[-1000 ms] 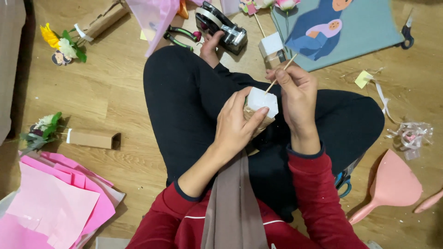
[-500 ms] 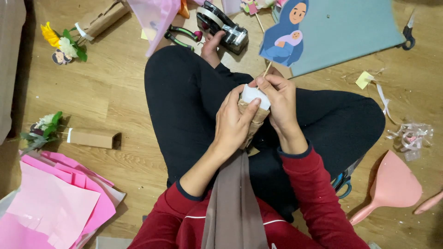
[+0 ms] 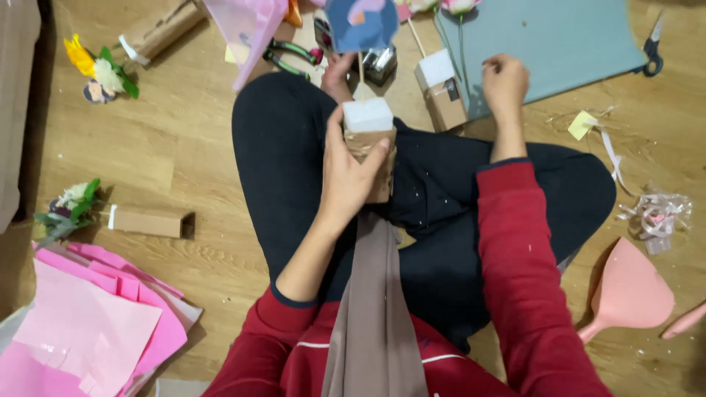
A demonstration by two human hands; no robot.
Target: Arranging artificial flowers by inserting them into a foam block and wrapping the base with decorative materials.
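**Inspector:** Your left hand [image 3: 353, 176] has its grip clenched around the paper-wrapped foam block [image 3: 370, 140]. You hold it upright above your lap, white foam face up. A thin stick [image 3: 360, 68] stands in that face and carries the paper cut-out figure [image 3: 362, 22] on top.

**Operator:** And my right hand?

**Inspector:** Your right hand [image 3: 504, 81] is out over the grey-blue sheet [image 3: 559, 44] on the floor. The fingers are curled together. I cannot tell whether that grip pinches anything; nothing shows between the fingertips. A second wrapped block [image 3: 441, 92] stands on the floor just beside that wrist.

**Operator:** How should I carry on with the block?

**Inspector:** In my judgement, keep the foam face level and the stick plumb. Keep the left fingers on the wrapped sides, below the foam edge, so the wrap does not slip or crease. Do not squeeze harder; foam dents easily. The cut-out looks top-heavy, so steady the stick low down if it leans.

**Operator:** Anything else nearby?

**Inspector:** Pliers [image 3: 290, 59] lie near your knee, scissors [image 3: 651, 51] at the sheet's far corner, pink paper [image 3: 88, 331] to your left.
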